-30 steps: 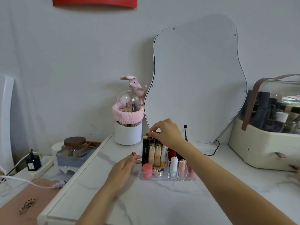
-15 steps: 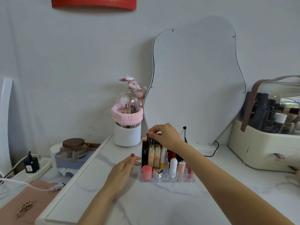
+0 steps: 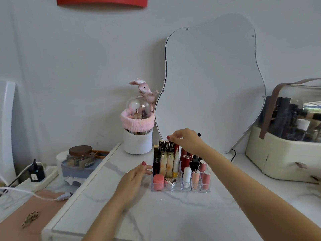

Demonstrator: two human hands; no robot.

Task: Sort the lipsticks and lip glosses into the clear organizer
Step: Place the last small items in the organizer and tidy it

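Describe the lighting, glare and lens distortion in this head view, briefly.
Head view: soft, even daylight with faint shadows under the left hand and right hand; window glare on the clear lid of the storage case at right; the mirror shows only plain grey; wide-angle stretch bends the forearms and table edges; the clear organizer is reasonably sharp.

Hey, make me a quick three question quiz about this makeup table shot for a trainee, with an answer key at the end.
1. True or false: the left hand holds a lipstick.
2. Which hand reaches over the back row of the clear organizer? A left, B right
3. Fill in: the round pink pot sits in the front ____ corner compartment.

Key: 1 false, its straight fingers rest beside the organizer. 2 B, fingertips at the tall tubes. 3 left.
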